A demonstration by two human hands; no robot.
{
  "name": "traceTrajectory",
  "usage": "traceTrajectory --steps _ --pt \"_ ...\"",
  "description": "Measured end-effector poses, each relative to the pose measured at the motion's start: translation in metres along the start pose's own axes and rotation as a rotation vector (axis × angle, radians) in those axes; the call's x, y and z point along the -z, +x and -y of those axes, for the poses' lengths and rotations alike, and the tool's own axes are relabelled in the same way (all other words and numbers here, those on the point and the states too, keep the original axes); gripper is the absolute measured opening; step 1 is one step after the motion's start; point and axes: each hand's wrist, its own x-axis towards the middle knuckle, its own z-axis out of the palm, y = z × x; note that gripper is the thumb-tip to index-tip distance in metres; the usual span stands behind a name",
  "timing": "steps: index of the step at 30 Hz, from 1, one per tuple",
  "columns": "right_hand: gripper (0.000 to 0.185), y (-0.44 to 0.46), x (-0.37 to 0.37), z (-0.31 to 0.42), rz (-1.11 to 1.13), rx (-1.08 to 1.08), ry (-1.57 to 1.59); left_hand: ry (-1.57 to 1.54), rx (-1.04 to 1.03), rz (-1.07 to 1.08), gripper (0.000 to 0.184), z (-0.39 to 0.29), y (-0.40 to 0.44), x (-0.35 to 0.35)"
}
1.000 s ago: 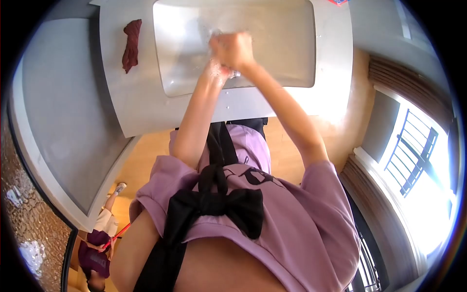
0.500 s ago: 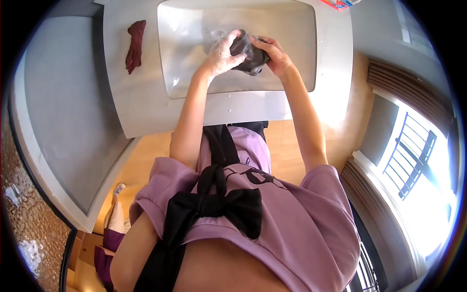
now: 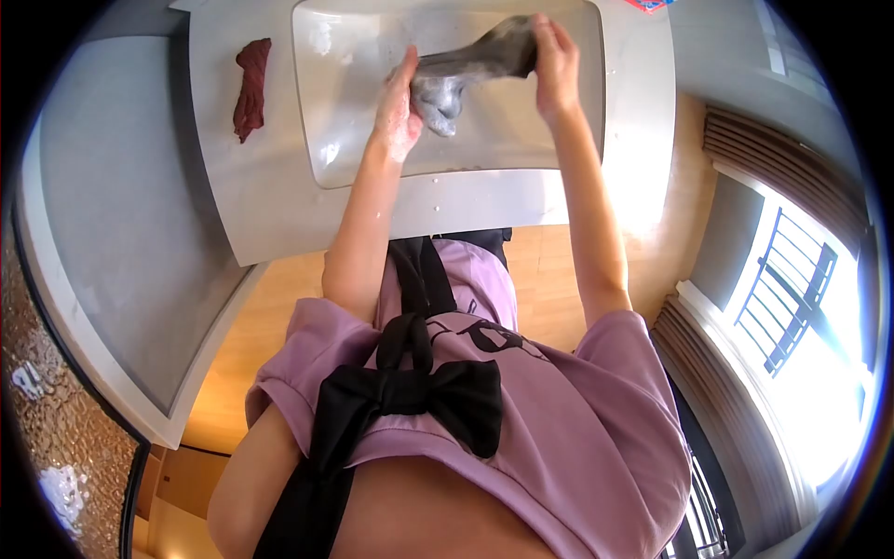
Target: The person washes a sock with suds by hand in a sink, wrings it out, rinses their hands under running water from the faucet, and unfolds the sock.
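Observation:
A dark grey sock (image 3: 484, 58), wet and streaked with suds, is stretched sideways above the sink (image 3: 372, 168). My left hand (image 3: 399, 110), foam on its wrist, grips one end, where a soapy bunched part hangs down. At the other end my right hand (image 3: 557, 67) pinches the sock between thumb and fingers, higher and to the right. On the counter left of the sink lies a twisted maroon sock (image 3: 251, 90), apart from both hands.
The pale counter (image 3: 503, 200) surrounds the sink, its front edge close to my body. A red and blue packet (image 3: 649, 5) shows at the top right. A grey panel (image 3: 130, 214) stands left, and a barred window (image 3: 792, 289) is on the right.
The sock was bunched between both hands; now it is drawn out lengthwise. My right hand has moved up and right, my left slightly left. A person's leg at lower left has gone from view.

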Motion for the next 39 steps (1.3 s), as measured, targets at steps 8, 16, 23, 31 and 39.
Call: traceTrajectory --steps 8,16,23,31,39 --pt "0.021 -0.056 -0.058 -0.038 0.307 0.765 -0.714 -0.292 0.084 0.11 0.024 0.017 -0.001 0.004" --pt "0.019 -0.061 -0.068 -0.028 0.247 0.709 -0.562 0.045 -0.06 0.185 0.053 0.016 0.0 0.015" --pt "0.021 -0.033 -0.059 -0.047 0.066 0.367 -0.662 -0.2 -0.005 0.304 0.031 0.016 -0.02 -0.008" --pt "0.015 -0.022 -0.052 -0.057 -0.049 0.276 -0.729 -0.307 0.217 0.084 0.019 0.021 -0.019 -0.013" --pt "0.022 -0.008 -0.05 -0.046 -0.111 0.323 -0.805 -0.351 0.325 0.135 0.032 0.014 -0.011 -0.018"
